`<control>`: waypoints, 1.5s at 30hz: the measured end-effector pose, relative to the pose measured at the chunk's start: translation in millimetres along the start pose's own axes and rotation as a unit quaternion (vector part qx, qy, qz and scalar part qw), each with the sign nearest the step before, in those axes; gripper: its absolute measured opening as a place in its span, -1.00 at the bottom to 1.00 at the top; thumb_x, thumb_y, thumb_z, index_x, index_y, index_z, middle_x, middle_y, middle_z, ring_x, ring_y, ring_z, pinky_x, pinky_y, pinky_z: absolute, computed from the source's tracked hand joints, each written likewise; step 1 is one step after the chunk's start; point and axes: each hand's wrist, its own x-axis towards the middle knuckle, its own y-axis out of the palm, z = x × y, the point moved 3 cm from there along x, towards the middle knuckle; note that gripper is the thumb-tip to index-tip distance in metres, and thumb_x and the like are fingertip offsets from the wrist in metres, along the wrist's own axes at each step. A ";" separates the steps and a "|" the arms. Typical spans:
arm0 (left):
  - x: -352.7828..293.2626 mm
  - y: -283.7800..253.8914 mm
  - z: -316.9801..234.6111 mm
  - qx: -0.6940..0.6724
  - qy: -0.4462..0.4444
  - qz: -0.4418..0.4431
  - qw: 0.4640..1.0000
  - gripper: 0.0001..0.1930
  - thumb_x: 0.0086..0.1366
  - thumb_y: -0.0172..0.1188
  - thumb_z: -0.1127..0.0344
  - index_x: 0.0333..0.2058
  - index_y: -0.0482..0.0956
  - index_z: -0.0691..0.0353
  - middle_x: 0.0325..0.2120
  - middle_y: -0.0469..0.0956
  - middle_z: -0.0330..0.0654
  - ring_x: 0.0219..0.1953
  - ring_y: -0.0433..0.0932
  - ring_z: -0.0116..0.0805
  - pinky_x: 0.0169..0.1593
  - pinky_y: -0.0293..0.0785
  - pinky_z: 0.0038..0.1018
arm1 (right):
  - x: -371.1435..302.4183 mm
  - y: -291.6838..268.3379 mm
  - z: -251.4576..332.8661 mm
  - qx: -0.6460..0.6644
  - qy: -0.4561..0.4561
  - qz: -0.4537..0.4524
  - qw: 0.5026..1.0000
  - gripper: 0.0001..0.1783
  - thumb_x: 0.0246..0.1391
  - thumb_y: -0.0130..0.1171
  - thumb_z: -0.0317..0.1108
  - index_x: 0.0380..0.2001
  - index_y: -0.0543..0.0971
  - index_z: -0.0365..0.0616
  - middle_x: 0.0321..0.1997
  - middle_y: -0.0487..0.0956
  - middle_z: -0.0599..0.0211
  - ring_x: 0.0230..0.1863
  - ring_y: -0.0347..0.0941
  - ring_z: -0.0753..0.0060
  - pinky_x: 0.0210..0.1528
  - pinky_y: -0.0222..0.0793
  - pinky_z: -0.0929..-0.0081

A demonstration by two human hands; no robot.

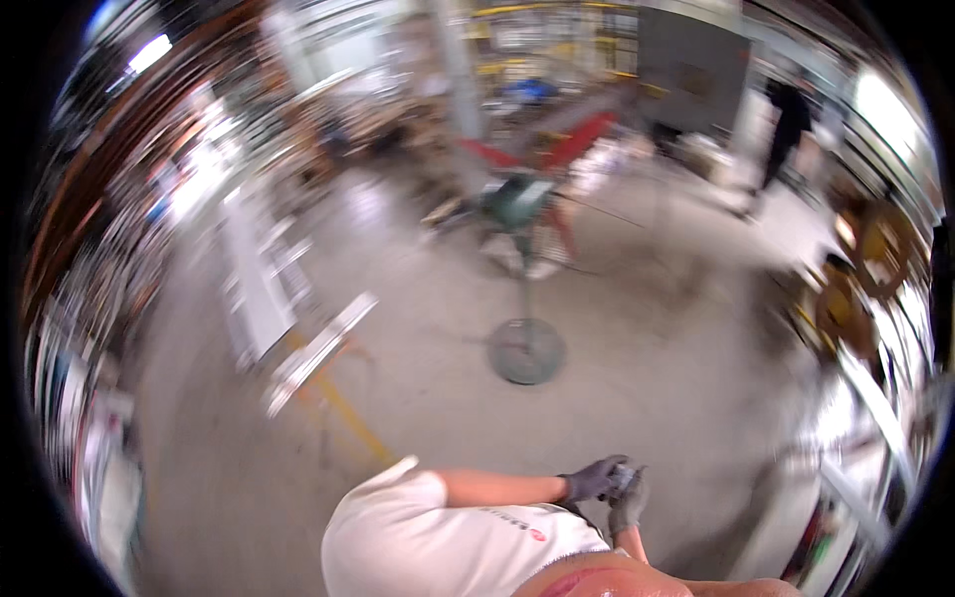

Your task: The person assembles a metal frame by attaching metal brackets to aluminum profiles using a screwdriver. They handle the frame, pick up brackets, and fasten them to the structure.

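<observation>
My left hand (592,480) and my right hand (628,505), both in dark grey work gloves, meet in front of my body at the lower edge. Their fingers are closed together around a small greyish thing (624,476). Blur and the gloves hide what it is. Both hands are in the air above the concrete floor (438,398), touching no bench or machine.
Ahead stands a green machine (517,199) on a pedestal with a round base (527,366), red parts behind it. Long pale profiles (320,353) lie to the left. Yellow-brown reels (844,313) and metal bars stand right. A person in dark clothing (786,129) is at far right.
</observation>
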 end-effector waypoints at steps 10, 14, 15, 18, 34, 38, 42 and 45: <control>288.1 -65.2 -116.8 0.155 0.109 -0.223 0.956 -0.80 0.40 -0.04 0.32 -0.05 0.44 0.14 -0.33 0.53 -0.18 -0.29 0.57 -0.26 -0.09 0.45 -0.28 | 310.0 66.1 184.6 -0.085 -0.059 0.100 0.990 -0.51 0.40 -0.03 0.07 -0.61 0.32 0.12 -0.69 0.29 0.65 -0.70 0.21 0.72 -0.70 0.01 0.62; 436.0 -61.0 -145.9 0.035 0.085 -0.241 0.966 -0.84 0.35 -0.05 0.32 -0.20 0.49 0.15 -0.37 0.51 -0.16 -0.31 0.53 -0.27 -0.15 0.46 -0.27 | 460.6 36.1 229.7 -0.049 -0.060 0.037 0.996 -0.53 0.38 -0.01 -0.01 -0.65 0.30 0.18 -0.71 0.25 0.67 -0.73 0.14 0.72 -0.71 -0.03 0.62; 494.6 -58.9 -128.8 -0.123 0.087 -0.260 0.954 -0.85 0.32 -0.05 0.34 -0.24 0.48 0.19 -0.43 0.49 -0.17 -0.35 0.49 -0.32 -0.22 0.47 -0.32 | 470.6 46.6 264.6 -0.046 -0.079 0.033 0.995 -0.58 0.38 0.00 -0.05 -0.61 0.32 0.18 -0.68 0.26 0.68 -0.71 0.13 0.74 -0.70 -0.04 0.60; 614.7 -30.2 -176.6 -0.002 0.214 -0.298 0.930 -0.86 0.35 -0.06 0.33 -0.29 0.48 0.18 -0.51 0.43 -0.29 -0.43 0.40 -0.50 -0.34 0.40 -0.46 | 553.1 10.7 349.8 -0.018 -0.084 0.008 0.996 -0.62 0.38 0.00 -0.07 -0.56 0.34 0.16 -0.63 0.26 0.70 -0.66 0.14 0.75 -0.66 -0.03 0.59; 1167.9 87.2 -345.3 -0.087 0.013 -0.202 0.975 -0.53 0.47 0.04 0.00 -0.63 0.48 0.05 -0.74 0.38 -0.40 -0.66 0.33 -0.55 -0.55 0.29 -0.42 | 949.7 -153.2 718.2 -0.012 -0.142 0.007 0.990 -0.61 0.37 -0.02 -0.20 -0.61 0.38 0.04 -0.60 0.31 0.62 -0.56 0.18 0.70 -0.55 0.11 0.51; 1293.9 106.4 -445.9 -0.024 0.108 -0.264 0.958 -0.46 0.50 0.00 -0.01 -0.67 0.40 0.12 -0.77 0.31 -0.43 -0.66 0.37 -0.50 -0.55 0.30 -0.34 | 1064.5 -164.4 832.8 0.001 -0.117 0.020 0.993 -0.61 0.38 -0.05 -0.17 -0.58 0.41 0.04 -0.65 0.32 0.60 -0.64 0.16 0.68 -0.63 0.04 0.51; 1425.0 92.2 -466.7 0.214 0.152 -0.313 0.913 -0.67 0.44 0.02 0.15 -0.49 0.45 0.20 -0.71 0.42 -0.13 -0.59 0.49 -0.16 -0.44 0.39 -0.21 | 1187.5 -167.1 899.0 -0.016 -0.063 -0.001 0.998 -0.54 0.37 -0.02 0.02 -0.58 0.41 0.04 -0.66 0.33 0.57 -0.65 0.21 0.64 -0.62 0.11 0.50; 1535.7 62.5 -450.1 0.115 0.111 -0.306 0.938 -0.69 0.42 0.04 0.11 -0.35 0.52 0.23 -0.64 0.40 0.00 -0.52 0.48 -0.19 -0.37 0.41 -0.21 | 1283.1 -160.5 935.1 -0.001 -0.016 0.028 0.999 -0.52 0.36 -0.03 0.05 -0.58 0.43 0.03 -0.66 0.35 0.54 -0.66 0.25 0.59 -0.64 0.15 0.45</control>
